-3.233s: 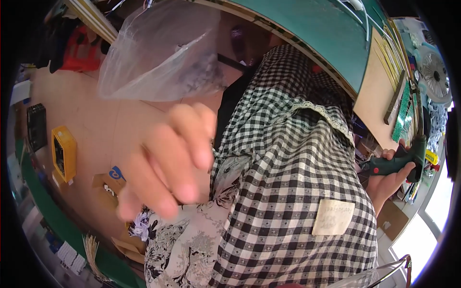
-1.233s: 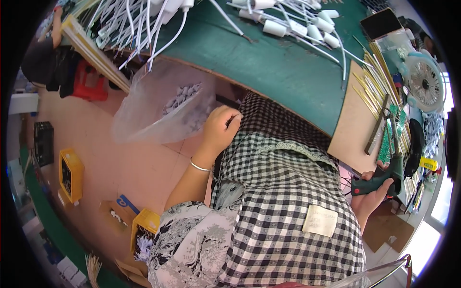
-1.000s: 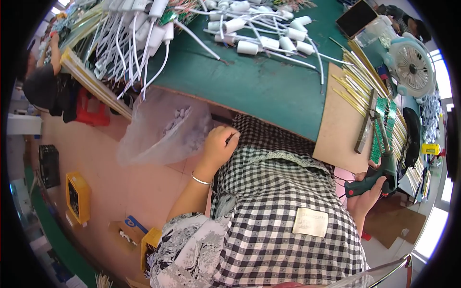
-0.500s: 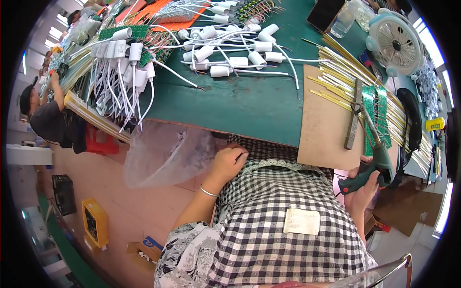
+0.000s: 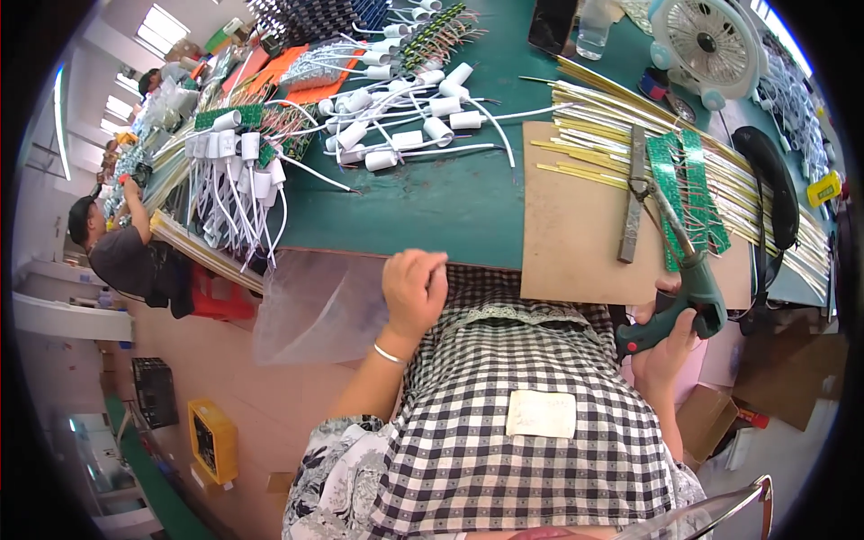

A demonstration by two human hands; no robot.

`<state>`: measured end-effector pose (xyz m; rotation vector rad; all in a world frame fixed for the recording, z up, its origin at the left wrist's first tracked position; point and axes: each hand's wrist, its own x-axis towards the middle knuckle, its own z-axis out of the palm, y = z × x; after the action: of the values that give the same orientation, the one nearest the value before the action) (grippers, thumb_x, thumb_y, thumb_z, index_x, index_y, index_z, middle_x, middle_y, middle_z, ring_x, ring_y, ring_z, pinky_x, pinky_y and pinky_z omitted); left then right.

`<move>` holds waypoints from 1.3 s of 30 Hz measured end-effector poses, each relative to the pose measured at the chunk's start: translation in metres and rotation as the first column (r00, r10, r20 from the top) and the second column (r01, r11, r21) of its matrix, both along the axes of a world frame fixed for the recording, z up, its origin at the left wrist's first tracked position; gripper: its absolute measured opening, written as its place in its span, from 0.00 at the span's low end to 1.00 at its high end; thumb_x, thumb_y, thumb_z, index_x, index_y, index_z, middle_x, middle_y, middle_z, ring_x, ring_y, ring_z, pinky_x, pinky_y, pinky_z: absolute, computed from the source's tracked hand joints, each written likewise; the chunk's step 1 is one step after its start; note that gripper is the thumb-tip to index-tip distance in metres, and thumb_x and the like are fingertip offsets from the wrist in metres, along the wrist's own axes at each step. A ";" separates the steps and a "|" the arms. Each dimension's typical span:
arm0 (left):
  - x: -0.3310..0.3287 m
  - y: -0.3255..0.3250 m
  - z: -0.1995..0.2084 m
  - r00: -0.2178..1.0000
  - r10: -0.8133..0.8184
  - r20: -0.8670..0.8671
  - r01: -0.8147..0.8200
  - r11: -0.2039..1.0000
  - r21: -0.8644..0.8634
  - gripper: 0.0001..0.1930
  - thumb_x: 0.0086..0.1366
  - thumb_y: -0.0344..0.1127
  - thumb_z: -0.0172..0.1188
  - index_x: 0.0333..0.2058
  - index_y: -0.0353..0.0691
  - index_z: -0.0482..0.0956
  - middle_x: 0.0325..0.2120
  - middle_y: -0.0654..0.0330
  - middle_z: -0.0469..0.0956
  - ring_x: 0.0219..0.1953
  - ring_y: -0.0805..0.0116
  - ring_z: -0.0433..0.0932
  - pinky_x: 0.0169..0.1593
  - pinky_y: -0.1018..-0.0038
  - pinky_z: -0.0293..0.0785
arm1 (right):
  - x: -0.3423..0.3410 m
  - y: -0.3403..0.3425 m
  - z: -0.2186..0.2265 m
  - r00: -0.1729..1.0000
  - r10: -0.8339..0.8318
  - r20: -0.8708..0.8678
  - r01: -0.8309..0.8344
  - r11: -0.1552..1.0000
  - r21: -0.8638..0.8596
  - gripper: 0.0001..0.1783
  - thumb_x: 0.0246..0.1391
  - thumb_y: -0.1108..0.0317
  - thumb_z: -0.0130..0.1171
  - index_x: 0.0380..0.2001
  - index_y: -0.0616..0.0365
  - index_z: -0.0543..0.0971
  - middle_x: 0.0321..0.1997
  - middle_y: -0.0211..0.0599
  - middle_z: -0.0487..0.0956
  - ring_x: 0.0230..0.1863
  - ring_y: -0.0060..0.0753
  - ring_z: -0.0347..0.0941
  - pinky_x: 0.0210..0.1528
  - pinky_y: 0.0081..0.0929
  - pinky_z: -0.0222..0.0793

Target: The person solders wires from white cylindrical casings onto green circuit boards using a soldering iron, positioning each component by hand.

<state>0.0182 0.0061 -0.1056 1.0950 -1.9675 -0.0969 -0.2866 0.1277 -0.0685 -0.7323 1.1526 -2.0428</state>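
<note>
My right hand [image 5: 664, 353] grips the handle of a dark green soldering gun [image 5: 700, 286] at the front edge of a brown board [image 5: 576, 243]. The gun's long metal barrel points up and away, its tip by a dark metal bar [image 5: 633, 193] lying on the board. Green circuit strips [image 5: 666, 180] with thin wires lie just right of the barrel. My left hand [image 5: 414, 292] is loosely closed at the front edge of the green table [image 5: 423, 216], above my checked apron; I see nothing in its fingers, though its palm is hidden.
White lamp holders with cables [image 5: 382, 160] lie across the table, and more hang in a bunch [image 5: 229, 171] at the left. Long yellow and white strips [image 5: 585, 117] spread beyond the board. A fan [image 5: 706, 43] stands back right. A person [image 5: 121, 247] works at far left.
My left hand has risen toward the table edge, its back turned up. The soldering gun stays in my right hand, its tip close to the metal bar. The whole view has shifted slightly.
</note>
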 end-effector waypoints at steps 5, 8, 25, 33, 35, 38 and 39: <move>-0.006 -0.041 0.024 0.991 0.059 0.121 -0.040 0.987 -0.154 0.07 0.51 0.29 0.58 0.31 0.45 0.76 0.31 0.62 0.74 0.36 0.60 0.71 0.40 0.66 0.67 | -0.003 0.006 -0.005 0.997 0.044 0.057 -0.042 0.998 -0.037 0.31 0.56 0.49 0.53 0.52 0.64 0.63 0.45 0.46 0.72 0.25 0.29 0.70 0.26 0.26 0.68; -0.007 -0.055 0.017 0.945 0.219 0.241 -0.191 0.973 -0.132 0.07 0.52 0.35 0.56 0.31 0.47 0.77 0.31 0.63 0.73 0.37 0.60 0.70 0.40 0.66 0.68 | -0.012 0.003 -0.008 0.993 0.092 0.070 -0.088 0.994 -0.066 0.33 0.55 0.48 0.54 0.52 0.65 0.63 0.45 0.46 0.72 0.26 0.30 0.71 0.26 0.26 0.69; 0.021 -0.059 0.013 0.932 0.229 0.282 -0.208 0.973 -0.103 0.10 0.52 0.37 0.52 0.34 0.45 0.76 0.33 0.60 0.72 0.37 0.57 0.70 0.40 0.64 0.68 | -0.005 -0.062 -0.003 0.900 0.426 0.088 -0.417 0.902 -0.110 0.34 0.54 0.48 0.56 0.54 0.60 0.62 0.46 0.46 0.71 0.26 0.31 0.71 0.26 0.26 0.68; 0.026 -0.060 0.009 0.935 0.264 0.236 -0.239 0.962 -0.129 0.14 0.53 0.36 0.52 0.40 0.41 0.73 0.39 0.53 0.71 0.43 0.51 0.68 0.48 0.62 0.64 | -0.007 -0.069 0.001 0.896 0.429 0.118 -0.411 0.899 -0.148 0.30 0.56 0.54 0.54 0.54 0.64 0.62 0.46 0.48 0.72 0.28 0.33 0.72 0.26 0.27 0.70; 0.024 -0.060 0.009 0.923 0.340 0.181 -0.303 0.932 -0.201 0.18 0.54 0.35 0.52 0.45 0.39 0.69 0.45 0.49 0.67 0.48 0.48 0.64 0.54 0.59 0.59 | -0.008 -0.072 0.009 0.911 0.391 0.134 -0.379 0.919 -0.105 0.28 0.57 0.52 0.53 0.52 0.62 0.63 0.46 0.47 0.71 0.27 0.30 0.71 0.27 0.26 0.68; 0.044 -0.065 -0.025 0.790 0.613 -0.006 -0.593 0.762 -0.260 0.20 0.56 0.36 0.52 0.48 0.39 0.67 0.50 0.49 0.65 0.52 0.49 0.62 0.57 0.58 0.56 | -0.007 -0.073 0.012 0.924 0.365 0.114 -0.355 0.930 -0.098 0.27 0.58 0.52 0.52 0.51 0.61 0.63 0.47 0.47 0.71 0.27 0.29 0.70 0.26 0.26 0.67; 0.056 -0.059 -0.043 0.603 0.778 -0.178 -0.792 0.554 -0.258 0.20 0.57 0.37 0.52 0.49 0.39 0.67 0.51 0.50 0.64 0.53 0.50 0.61 0.57 0.58 0.56 | -0.008 -0.069 0.013 0.934 0.340 0.108 -0.329 0.938 -0.109 0.27 0.58 0.52 0.52 0.51 0.61 0.63 0.47 0.47 0.71 0.27 0.29 0.70 0.26 0.25 0.67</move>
<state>0.0738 -0.0528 -0.1491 1.6314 -1.2096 0.6619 -0.2942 0.0587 -0.0557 -0.7741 0.8063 -1.8306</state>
